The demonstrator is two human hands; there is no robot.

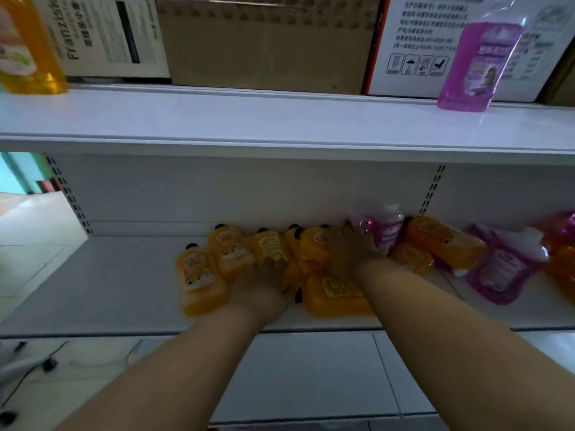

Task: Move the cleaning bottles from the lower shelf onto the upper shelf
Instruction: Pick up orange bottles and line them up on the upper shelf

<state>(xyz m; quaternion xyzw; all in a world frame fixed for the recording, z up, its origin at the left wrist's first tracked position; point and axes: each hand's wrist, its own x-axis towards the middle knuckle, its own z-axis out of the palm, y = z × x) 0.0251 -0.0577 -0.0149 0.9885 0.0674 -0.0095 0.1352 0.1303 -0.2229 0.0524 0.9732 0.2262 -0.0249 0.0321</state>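
Several orange bottles with black caps [202, 275] lie and stand in a cluster on the lower shelf [109, 290]. Pink refill pouches [501, 269] lie to their right. My left hand [264, 284] rests on an orange bottle [270, 248] in the middle of the cluster. My right hand [351, 250] covers another orange bottle [314, 244] further back. The grip of both hands is blurred. On the upper shelf [280, 119] stand one orange bottle [28, 48] at far left and one pink pouch [476, 66] at right.
Cardboard boxes [267, 42] and white cartons [413, 42] line the back of the upper shelf. A wide bare strip of the upper shelf runs between the orange bottle and the pink pouch. Floor tiles and cables show at lower left.
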